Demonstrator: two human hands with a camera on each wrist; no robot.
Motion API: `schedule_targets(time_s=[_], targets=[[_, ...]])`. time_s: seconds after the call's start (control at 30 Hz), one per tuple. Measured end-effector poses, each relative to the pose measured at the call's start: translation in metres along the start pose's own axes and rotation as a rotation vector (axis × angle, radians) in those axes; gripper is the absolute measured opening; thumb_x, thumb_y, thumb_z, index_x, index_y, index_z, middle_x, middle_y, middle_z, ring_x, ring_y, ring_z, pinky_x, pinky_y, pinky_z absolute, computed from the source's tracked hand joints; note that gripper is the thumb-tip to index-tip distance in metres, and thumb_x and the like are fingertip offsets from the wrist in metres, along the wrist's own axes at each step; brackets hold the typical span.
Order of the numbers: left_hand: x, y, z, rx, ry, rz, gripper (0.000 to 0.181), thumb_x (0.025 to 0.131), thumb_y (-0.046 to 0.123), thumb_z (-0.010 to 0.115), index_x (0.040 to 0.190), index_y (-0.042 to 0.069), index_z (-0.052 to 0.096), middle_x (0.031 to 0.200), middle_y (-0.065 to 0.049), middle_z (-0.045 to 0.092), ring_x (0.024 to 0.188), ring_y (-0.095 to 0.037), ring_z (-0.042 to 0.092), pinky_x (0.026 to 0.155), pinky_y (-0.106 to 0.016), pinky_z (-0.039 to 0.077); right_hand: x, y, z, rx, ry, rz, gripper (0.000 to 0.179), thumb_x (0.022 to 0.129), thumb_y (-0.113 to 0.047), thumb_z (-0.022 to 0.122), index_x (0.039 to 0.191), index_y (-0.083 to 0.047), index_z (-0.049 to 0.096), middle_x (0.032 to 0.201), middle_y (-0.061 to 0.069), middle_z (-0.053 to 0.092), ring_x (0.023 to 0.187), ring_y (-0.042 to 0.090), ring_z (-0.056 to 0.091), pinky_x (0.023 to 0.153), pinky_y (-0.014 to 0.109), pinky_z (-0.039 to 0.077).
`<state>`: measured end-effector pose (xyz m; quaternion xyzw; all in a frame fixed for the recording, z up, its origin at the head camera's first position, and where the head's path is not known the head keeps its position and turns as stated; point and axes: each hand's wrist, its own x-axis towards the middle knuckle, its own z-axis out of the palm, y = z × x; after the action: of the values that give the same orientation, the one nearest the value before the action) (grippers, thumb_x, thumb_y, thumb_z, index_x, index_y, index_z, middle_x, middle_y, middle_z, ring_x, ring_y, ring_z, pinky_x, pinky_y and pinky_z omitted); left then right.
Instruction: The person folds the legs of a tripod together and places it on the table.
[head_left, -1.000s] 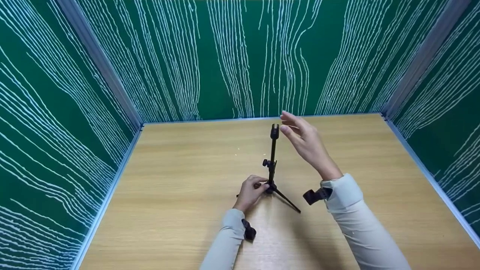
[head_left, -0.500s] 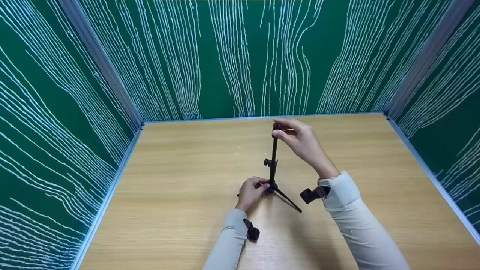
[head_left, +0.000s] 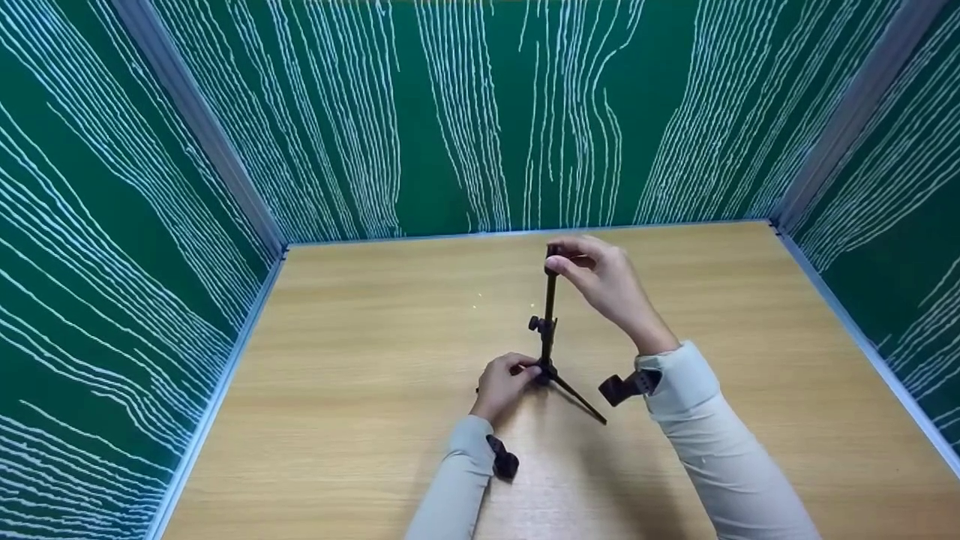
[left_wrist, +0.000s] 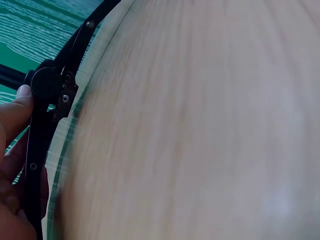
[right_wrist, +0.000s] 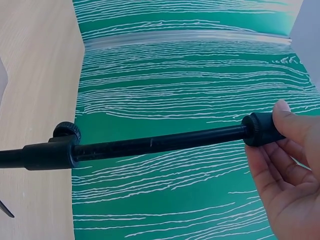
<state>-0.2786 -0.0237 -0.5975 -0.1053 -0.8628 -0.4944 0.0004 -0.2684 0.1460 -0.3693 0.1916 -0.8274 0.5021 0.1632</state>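
Observation:
A black tripod stand (head_left: 550, 300) stands upright on the wooden table, its legs spread. My left hand (head_left: 504, 384) grips it low down at the leg hub; in the left wrist view the thumb lies by the round hub (left_wrist: 46, 84) and the fingers go round a leg (left_wrist: 34, 165). My right hand (head_left: 604, 277) pinches the top fitting (right_wrist: 262, 129) between thumb and fingers. Midway up the pole sits a collar with a clamp knob (right_wrist: 67, 131). One leg (head_left: 579, 400) reaches toward the front right; another is mostly hidden behind my left hand.
The wooden table (head_left: 360, 322) has a few tiny pale specks behind the stand. Green panels (head_left: 517, 112) with white wavy lines close off the back and both sides, joined by grey corner posts (head_left: 202, 127). A dark camera (head_left: 630, 386) sits on the right wrist.
My right hand has come in from just right of the stand's top and taken hold of the top fitting. The left hand keeps its hold at the hub.

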Motion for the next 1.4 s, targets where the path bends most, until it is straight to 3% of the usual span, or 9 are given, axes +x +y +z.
schedule_targets(time_s=[0.17,0.5,1.0,1.4], targets=[[0.0008,-0.0004,-0.0001,-0.034,-0.017,-0.019,0.019,0.085,0.03,0.073,0.102,0.021,0.075,0.094,0.009,0.072,0.078,0.001,0.059,0.076,-0.022,0.049,-0.0002,0.0003,-0.0015,0.004,0.005,-0.015,0.026,0.09,-0.011,0.067,0.113,-0.001,0.068,0.103,0.014,0.07,0.087,0.012,0.067,0.079,0.012,0.052],[0.0018,0.0003,-0.0018,-0.044,-0.023,0.014,0.018,0.086,0.029,0.072,0.101,0.02,0.076,0.092,0.007,0.072,0.073,0.001,0.056,0.069,-0.02,0.047,-0.0003,0.0001,-0.0028,0.009,0.012,-0.024,0.025,0.09,-0.012,0.067,0.111,0.002,0.069,0.102,0.016,0.069,0.083,-0.005,0.062,0.078,0.011,0.052],[0.0023,0.0018,-0.0022,-0.08,-0.036,-0.02,0.018,0.085,0.028,0.072,0.101,0.02,0.075,0.092,0.007,0.073,0.072,0.001,0.058,0.071,-0.021,0.048,0.0013,0.0034,-0.0023,0.005,-0.032,-0.049,0.025,0.09,-0.009,0.066,0.113,0.0,0.069,0.101,0.016,0.07,0.082,-0.003,0.064,0.077,0.011,0.052],[0.0002,-0.0005,-0.003,-0.075,-0.03,0.007,0.021,0.085,0.028,0.073,0.103,0.018,0.075,0.094,0.004,0.073,0.074,0.002,0.057,0.071,-0.019,0.047,-0.0014,0.0081,0.0013,-0.038,-0.055,-0.05,0.023,0.089,-0.008,0.067,0.111,0.0,0.07,0.104,0.015,0.071,0.085,0.02,0.067,0.075,0.011,0.051]])
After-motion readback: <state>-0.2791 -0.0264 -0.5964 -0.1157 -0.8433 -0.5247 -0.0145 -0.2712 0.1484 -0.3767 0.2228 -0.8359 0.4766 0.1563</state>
